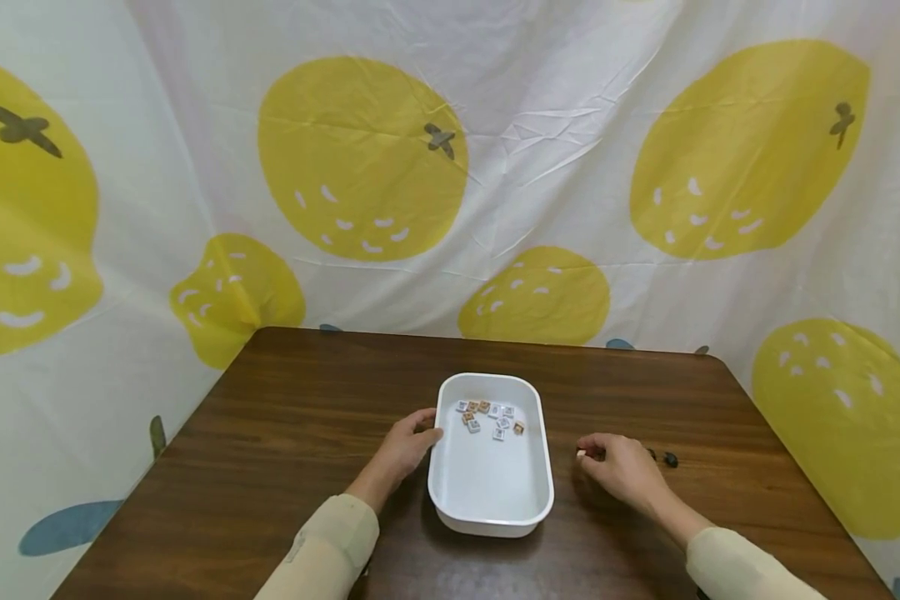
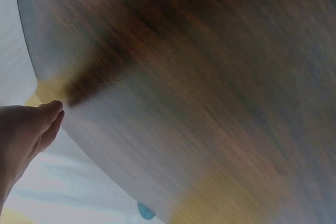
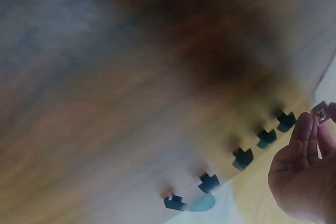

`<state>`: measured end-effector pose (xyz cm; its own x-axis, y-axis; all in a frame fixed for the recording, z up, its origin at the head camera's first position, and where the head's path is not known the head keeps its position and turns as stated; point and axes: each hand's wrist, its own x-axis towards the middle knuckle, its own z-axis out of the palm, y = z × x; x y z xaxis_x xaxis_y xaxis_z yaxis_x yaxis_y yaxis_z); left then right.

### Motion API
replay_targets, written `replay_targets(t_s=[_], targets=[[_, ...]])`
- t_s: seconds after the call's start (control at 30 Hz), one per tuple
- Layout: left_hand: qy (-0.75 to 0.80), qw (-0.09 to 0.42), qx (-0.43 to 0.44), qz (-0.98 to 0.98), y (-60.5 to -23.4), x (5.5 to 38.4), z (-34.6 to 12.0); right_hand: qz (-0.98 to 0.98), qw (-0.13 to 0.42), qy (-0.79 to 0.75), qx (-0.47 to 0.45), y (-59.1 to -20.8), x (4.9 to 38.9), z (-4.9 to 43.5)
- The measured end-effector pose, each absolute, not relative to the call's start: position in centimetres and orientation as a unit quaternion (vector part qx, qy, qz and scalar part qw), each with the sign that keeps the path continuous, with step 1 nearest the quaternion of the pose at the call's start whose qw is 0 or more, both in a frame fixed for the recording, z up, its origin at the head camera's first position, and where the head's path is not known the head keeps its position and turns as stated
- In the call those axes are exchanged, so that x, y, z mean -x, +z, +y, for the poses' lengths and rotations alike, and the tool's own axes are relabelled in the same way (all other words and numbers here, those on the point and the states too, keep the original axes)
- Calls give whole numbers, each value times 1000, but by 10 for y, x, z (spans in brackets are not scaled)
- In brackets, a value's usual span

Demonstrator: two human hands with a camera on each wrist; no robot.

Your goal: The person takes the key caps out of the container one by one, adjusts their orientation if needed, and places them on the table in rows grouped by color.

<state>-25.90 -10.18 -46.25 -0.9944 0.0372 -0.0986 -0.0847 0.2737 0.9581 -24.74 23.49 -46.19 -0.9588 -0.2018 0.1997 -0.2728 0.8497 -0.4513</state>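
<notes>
On the table stands a white rectangular tray (image 1: pixel 487 492) with a group of small square pieces (image 1: pixel 498 434), white and orange-brown, near its far end. My left hand (image 1: pixel 401 450) holds the tray's left side, thumb at the rim. To the right of the tray, my right hand (image 1: pixel 626 469) pinches a small pale square piece (image 1: pixel 581 453) between thumb and fingertips, just above the table. In the right wrist view this square piece (image 3: pixel 319 113) shows a dark mark on its face. Several small black pieces (image 3: pixel 243 158) lie in a row beside the right hand.
The dark wooden table (image 1: pixel 307 392) has rounded far corners. Behind it hangs a white curtain (image 1: pixel 510 192) printed with large yellow fruit. In the head view a black piece (image 1: pixel 671 459) shows past the right hand, which partly hides another.
</notes>
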Motion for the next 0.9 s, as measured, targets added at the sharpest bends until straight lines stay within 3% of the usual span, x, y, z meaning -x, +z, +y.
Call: replay_targets(t_s=[0.9], targets=[[600,48,13,799,-464,259,-101,-971,66,205,-108,-475,238,246]])
